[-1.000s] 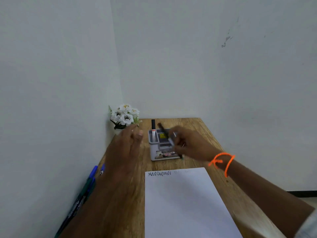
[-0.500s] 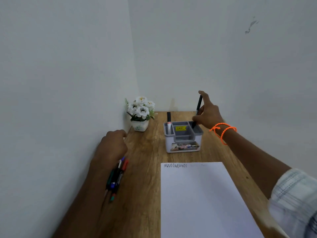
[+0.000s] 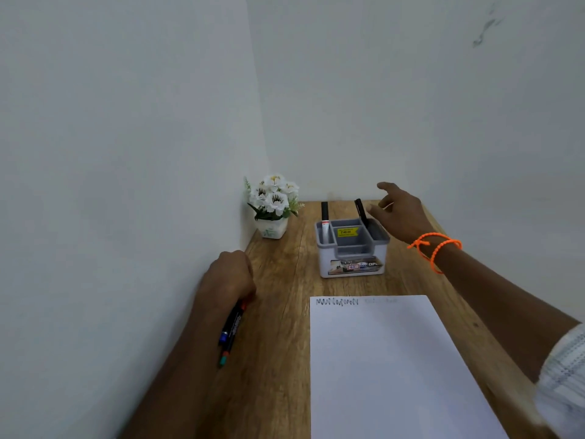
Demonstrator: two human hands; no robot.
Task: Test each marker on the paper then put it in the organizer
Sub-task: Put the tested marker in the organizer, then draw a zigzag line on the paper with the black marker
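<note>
A grey organizer [image 3: 351,248] stands on the wooden table beyond a white paper [image 3: 389,365] that has black scribbles along its top edge. A black marker [image 3: 361,212] leans in the organizer's right compartment, and a black-capped marker [image 3: 324,218] stands in the left one. My right hand [image 3: 399,213] hovers just right of the leaning marker, fingers apart and holding nothing. My left hand [image 3: 228,277] rests by the left wall, closed over several markers [image 3: 231,331] whose blue and teal ends stick out toward me.
A small white pot of white flowers [image 3: 273,205] sits in the back left corner. White walls close in the table's left and far sides. An orange bracelet [image 3: 435,248] is on my right wrist.
My right hand let go of the black marker, which now leans in the organizer's right compartment, and drew slightly away with fingers spread. My left hand stays closed on the markers.
</note>
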